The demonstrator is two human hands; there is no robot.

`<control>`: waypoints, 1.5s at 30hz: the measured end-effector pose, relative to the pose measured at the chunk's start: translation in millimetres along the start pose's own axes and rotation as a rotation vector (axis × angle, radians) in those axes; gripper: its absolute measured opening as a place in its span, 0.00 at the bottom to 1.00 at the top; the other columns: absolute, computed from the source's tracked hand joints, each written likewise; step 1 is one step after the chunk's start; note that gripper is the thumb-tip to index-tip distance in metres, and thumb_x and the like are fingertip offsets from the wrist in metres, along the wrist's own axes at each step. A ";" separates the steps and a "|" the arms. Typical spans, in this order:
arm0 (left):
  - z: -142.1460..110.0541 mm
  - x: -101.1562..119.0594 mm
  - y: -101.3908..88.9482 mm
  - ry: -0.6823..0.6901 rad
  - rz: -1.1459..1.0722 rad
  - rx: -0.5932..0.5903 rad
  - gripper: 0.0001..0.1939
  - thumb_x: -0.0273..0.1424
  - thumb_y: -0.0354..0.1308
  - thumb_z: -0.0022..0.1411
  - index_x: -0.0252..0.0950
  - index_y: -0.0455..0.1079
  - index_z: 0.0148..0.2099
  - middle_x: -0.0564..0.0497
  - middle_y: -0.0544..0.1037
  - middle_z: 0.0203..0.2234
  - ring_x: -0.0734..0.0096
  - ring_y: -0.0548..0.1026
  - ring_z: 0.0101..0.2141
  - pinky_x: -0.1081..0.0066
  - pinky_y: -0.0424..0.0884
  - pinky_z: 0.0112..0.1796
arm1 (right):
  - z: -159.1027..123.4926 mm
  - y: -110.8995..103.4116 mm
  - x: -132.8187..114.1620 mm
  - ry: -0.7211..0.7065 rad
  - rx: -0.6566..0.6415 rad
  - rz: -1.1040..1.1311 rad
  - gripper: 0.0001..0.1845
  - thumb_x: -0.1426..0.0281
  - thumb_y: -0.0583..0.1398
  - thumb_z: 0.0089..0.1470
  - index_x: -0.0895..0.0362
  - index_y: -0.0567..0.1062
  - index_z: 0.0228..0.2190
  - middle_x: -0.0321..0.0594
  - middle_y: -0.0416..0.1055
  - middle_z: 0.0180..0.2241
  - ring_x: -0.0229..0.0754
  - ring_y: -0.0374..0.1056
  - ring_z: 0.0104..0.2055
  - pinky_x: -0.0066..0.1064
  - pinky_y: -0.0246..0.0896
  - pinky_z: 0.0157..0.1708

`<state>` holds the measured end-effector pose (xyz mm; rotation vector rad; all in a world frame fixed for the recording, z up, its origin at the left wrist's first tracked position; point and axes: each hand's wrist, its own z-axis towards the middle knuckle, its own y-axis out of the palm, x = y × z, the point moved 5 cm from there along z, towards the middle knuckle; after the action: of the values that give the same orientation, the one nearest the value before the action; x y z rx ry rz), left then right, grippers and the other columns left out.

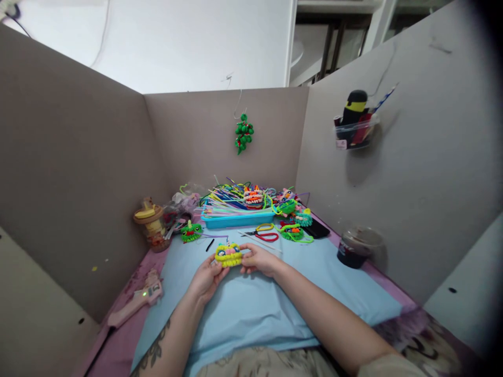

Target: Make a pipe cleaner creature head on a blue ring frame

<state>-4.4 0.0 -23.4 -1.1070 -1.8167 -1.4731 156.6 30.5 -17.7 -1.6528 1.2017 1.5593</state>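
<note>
A small yellow pipe-cleaner figure (229, 256) with blue eyes and a pink middle is held between both hands above the blue cloth (251, 303). My left hand (209, 276) grips its left side, fingers closed on it. On its right side, my right hand (257, 259) pinches the same figure. Just beyond the hands lie red-and-yellow-handled scissors (265, 234), a pale pipe cleaner (261, 242) and a short black stick (210, 244). A green pipe-cleaner figure (191, 231) sits farther left.
A blue tray (236, 220) heaped with pipe cleaners stands at the back. Several finished-looking figures and a dark phone (316, 229) lie right of it. A pink glue gun (137, 301) with a lit green light, a drink cup (151, 225) and a dark jar (356, 247) flank the cloth.
</note>
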 end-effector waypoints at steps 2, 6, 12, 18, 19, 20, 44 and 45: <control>-2.1 -1.3 -0.1 0.027 0.089 0.017 0.26 0.13 0.56 0.48 0.34 0.64 0.49 0.47 0.76 0.33 0.73 0.76 0.33 0.73 0.72 0.38 | 0.6 -0.2 2.3 0.005 0.011 0.030 0.28 0.76 0.64 0.33 0.57 0.64 0.41 0.28 0.67 0.20 0.35 0.70 0.22 0.22 0.61 0.20; -0.6 4.4 -2.5 0.144 0.354 0.079 0.32 0.16 0.58 0.47 0.33 0.59 0.55 0.46 0.77 0.33 0.70 0.76 0.31 0.72 0.72 0.33 | 3.9 -7.2 6.0 0.007 0.061 0.077 0.25 0.78 0.63 0.32 0.58 0.65 0.37 0.28 0.68 0.20 0.35 0.71 0.22 0.23 0.63 0.24; 5.1 12.0 -8.8 0.365 0.870 0.155 0.29 0.21 0.58 0.47 0.33 0.63 0.54 0.44 0.78 0.33 0.68 0.74 0.23 0.71 0.69 0.27 | 7.7 -11.8 10.3 0.008 0.102 0.020 0.22 0.78 0.63 0.31 0.59 0.67 0.34 0.29 0.68 0.20 0.35 0.70 0.22 0.25 0.64 0.25; 2.9 55.5 -17.7 0.533 1.363 0.264 0.17 0.26 0.53 0.53 0.36 0.70 0.47 0.44 0.78 0.32 0.60 0.75 0.34 0.67 0.66 0.37 | 8.5 -19.0 8.9 -0.020 0.214 0.004 0.18 0.80 0.62 0.34 0.59 0.66 0.31 0.30 0.67 0.22 0.34 0.68 0.20 0.25 0.63 0.22; 5.9 66.8 -14.6 0.543 1.487 0.278 0.16 0.27 0.51 0.55 0.36 0.70 0.46 0.43 0.78 0.33 0.59 0.74 0.36 0.66 0.65 0.38 | 8.4 -20.4 7.9 -0.031 0.237 -0.026 0.17 0.80 0.61 0.34 0.59 0.66 0.31 0.30 0.66 0.21 0.33 0.67 0.19 0.24 0.62 0.20; 11.1 76.8 -8.5 0.560 1.626 0.253 0.15 0.28 0.50 0.56 0.36 0.70 0.45 0.42 0.77 0.35 0.58 0.73 0.38 0.65 0.64 0.39 | 8.3 -21.5 6.7 -0.042 0.256 -0.062 0.16 0.80 0.60 0.35 0.59 0.66 0.31 0.30 0.66 0.22 0.33 0.67 0.19 0.23 0.60 0.18; 46.6 153.0 67.9 0.965 1.623 0.376 0.18 0.33 0.36 0.66 0.29 0.61 0.49 0.41 0.74 0.39 0.67 0.71 0.35 0.70 0.63 0.36 | 5.6 2.0 4.7 -0.290 0.066 -0.666 0.13 0.83 0.54 0.36 0.58 0.74 0.24 0.33 0.72 0.24 0.35 0.68 0.27 0.24 0.60 0.29; 32.8 156.3 70.3 1.009 1.583 0.365 0.18 0.33 0.37 0.66 0.30 0.62 0.49 0.43 0.74 0.40 0.68 0.71 0.35 0.71 0.63 0.37 | 5.5 4.6 3.6 -0.307 0.061 -0.685 0.14 0.83 0.53 0.36 0.57 0.74 0.24 0.33 0.73 0.25 0.35 0.68 0.28 0.24 0.60 0.30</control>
<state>-21.6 76.0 132.8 -0.8644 -0.1631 -0.4225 149.7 32.4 -21.3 -1.4916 0.4422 1.2495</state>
